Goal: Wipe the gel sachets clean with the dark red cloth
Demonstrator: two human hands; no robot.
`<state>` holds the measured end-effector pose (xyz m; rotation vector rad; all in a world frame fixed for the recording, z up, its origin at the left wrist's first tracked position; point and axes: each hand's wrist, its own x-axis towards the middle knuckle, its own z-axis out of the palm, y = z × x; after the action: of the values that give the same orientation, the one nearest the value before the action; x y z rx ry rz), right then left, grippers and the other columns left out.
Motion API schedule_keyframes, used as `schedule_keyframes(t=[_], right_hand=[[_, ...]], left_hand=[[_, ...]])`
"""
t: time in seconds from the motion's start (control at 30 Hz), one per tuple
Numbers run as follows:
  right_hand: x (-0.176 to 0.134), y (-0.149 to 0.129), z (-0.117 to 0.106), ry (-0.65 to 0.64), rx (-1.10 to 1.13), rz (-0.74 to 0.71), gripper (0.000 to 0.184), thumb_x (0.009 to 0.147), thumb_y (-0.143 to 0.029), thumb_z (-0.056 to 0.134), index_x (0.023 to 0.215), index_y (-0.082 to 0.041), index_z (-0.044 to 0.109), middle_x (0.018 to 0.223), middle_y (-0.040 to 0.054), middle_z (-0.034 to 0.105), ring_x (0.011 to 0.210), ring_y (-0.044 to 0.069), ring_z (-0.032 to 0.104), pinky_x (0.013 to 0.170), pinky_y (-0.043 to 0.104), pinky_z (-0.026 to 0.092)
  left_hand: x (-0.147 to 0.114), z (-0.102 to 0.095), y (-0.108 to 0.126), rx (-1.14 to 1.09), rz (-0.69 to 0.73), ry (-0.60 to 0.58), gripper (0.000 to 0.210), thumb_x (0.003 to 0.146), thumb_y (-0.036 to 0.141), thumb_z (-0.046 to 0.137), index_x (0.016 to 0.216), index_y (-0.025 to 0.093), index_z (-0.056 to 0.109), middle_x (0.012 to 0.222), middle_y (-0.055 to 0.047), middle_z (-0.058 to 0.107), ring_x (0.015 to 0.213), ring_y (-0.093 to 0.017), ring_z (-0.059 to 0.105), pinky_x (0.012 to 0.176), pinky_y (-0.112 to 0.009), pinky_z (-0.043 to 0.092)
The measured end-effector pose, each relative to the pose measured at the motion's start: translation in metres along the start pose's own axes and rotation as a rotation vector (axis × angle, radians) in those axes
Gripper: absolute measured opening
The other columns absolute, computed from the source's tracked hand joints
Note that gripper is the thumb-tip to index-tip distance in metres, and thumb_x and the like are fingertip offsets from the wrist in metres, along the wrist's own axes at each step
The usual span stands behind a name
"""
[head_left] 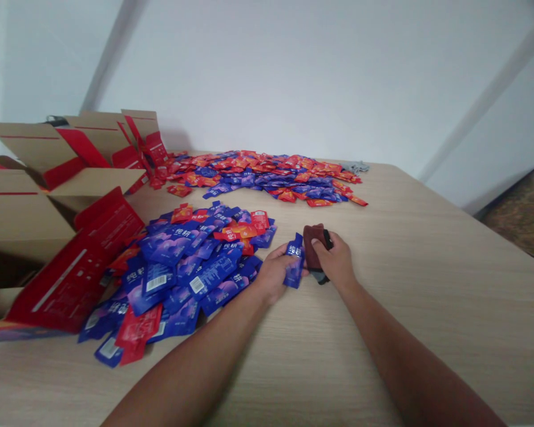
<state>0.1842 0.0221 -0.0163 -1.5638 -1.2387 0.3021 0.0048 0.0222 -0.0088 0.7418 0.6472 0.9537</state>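
My left hand (273, 274) is closed on a blue sachet (295, 270), held upright with its narrow neck at the top and white lettering on its front. Just to the right, my right hand (336, 258) grips a folded brown cloth (312, 249) with the thumb pressed on its face. A black edge and a grey part show at the cloth's side and bottom. Sachet and cloth are side by side, almost touching. Left of my left hand lies a loose heap of blue sachets (213, 274) with some red and orange ones among them.
A long pile of mixed red, orange and blue sachets (267, 175) runs along the back by the wall. A grey cloth (356, 167) lies at its right end. Open cardboard boxes (15, 213) with red flaps stand at the left. Pale wood tabletop (431, 267) extends rightward.
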Motion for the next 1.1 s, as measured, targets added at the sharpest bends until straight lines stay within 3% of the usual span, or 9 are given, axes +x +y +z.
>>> schedule_keyframes(t=[0.13, 0.27, 0.37, 0.57, 0.67, 0.8, 0.93, 1.1], right_hand=[[-0.012, -0.017, -0.004, -0.003, 0.194, -0.123, 0.036, 0.093, -0.039, 0.065, 0.122, -0.020, 0.071, 0.111, 0.0096, 0.078, 0.098, 0.029, 0.072, 0.092, 0.046, 0.059], [-0.029, -0.036, -0.001, -0.373, 0.163, -0.498, 0.040, 0.087, -0.023, 0.067, 0.127, -0.024, 0.070, 0.134, 0.0102, 0.071, 0.124, 0.029, 0.067, 0.111, 0.047, 0.054], [-0.038, -0.042, 0.003, -0.543, 0.033, -0.596, 0.053, 0.083, -0.016, 0.067, 0.135, -0.025, 0.067, 0.142, 0.0110, 0.066, 0.132, 0.029, 0.063, 0.117, 0.047, 0.051], [-0.035, -0.032, 0.005, -0.429, -0.067, -0.561, 0.055, 0.085, -0.019, 0.068, 0.140, -0.025, 0.063, 0.148, 0.0116, 0.061, 0.135, 0.029, 0.062, 0.117, 0.048, 0.052], [-0.028, -0.027, 0.004, -0.330, -0.081, -0.519, 0.053, 0.086, -0.020, 0.067, 0.139, -0.026, 0.063, 0.145, 0.0117, 0.062, 0.133, 0.030, 0.062, 0.116, 0.049, 0.052], [-0.019, -0.023, 0.002, -0.222, -0.063, -0.472, 0.045, 0.089, -0.022, 0.065, 0.134, -0.026, 0.065, 0.134, 0.0117, 0.068, 0.127, 0.031, 0.065, 0.111, 0.049, 0.054], [-0.010, -0.014, 0.002, -0.147, -0.055, -0.346, 0.035, 0.091, -0.030, 0.065, 0.125, -0.022, 0.069, 0.121, 0.0123, 0.073, 0.113, 0.032, 0.069, 0.102, 0.049, 0.056], [0.001, 0.007, 0.005, -0.108, 0.014, -0.035, 0.039, 0.089, -0.044, 0.067, 0.119, -0.018, 0.074, 0.105, 0.0096, 0.080, 0.092, 0.030, 0.073, 0.087, 0.046, 0.059]], left_hand=[[0.006, -0.001, 0.002, -0.185, -0.031, 0.116, 0.023, 0.093, 0.030, 0.070, 0.109, 0.014, 0.073, 0.092, -0.011, 0.077, 0.077, -0.021, 0.075, 0.072, -0.033, 0.062], [0.007, -0.007, 0.006, -0.384, -0.070, 0.110, 0.043, 0.100, 0.058, 0.061, 0.095, 0.016, 0.071, 0.087, -0.009, 0.076, 0.081, -0.022, 0.075, 0.078, -0.034, 0.061], [0.004, -0.012, 0.009, -0.408, -0.089, 0.065, 0.055, 0.096, 0.071, 0.060, 0.086, 0.018, 0.069, 0.082, -0.007, 0.074, 0.077, -0.022, 0.072, 0.079, -0.036, 0.060], [0.002, -0.006, 0.012, -0.358, -0.138, -0.019, 0.059, 0.098, 0.072, 0.054, 0.094, 0.017, 0.074, 0.092, -0.011, 0.078, 0.090, -0.028, 0.075, 0.088, -0.043, 0.061], [0.002, 0.001, 0.012, -0.345, -0.117, -0.090, 0.054, 0.104, 0.064, 0.051, 0.109, 0.016, 0.076, 0.104, -0.013, 0.080, 0.101, -0.028, 0.076, 0.091, -0.041, 0.062], [-0.001, 0.007, 0.009, -0.262, -0.037, -0.088, 0.031, 0.099, 0.041, 0.069, 0.118, 0.017, 0.075, 0.110, -0.011, 0.079, 0.107, -0.025, 0.075, 0.096, -0.036, 0.060], [-0.004, 0.007, 0.006, -0.138, 0.022, -0.089, 0.029, 0.086, 0.016, 0.080, 0.115, 0.017, 0.076, 0.105, -0.009, 0.079, 0.093, -0.020, 0.076, 0.090, -0.030, 0.060], [-0.004, 0.001, 0.003, -0.074, -0.014, -0.043, 0.030, 0.087, 0.020, 0.079, 0.116, 0.017, 0.075, 0.095, -0.009, 0.077, 0.071, -0.017, 0.071, 0.072, -0.031, 0.061]])
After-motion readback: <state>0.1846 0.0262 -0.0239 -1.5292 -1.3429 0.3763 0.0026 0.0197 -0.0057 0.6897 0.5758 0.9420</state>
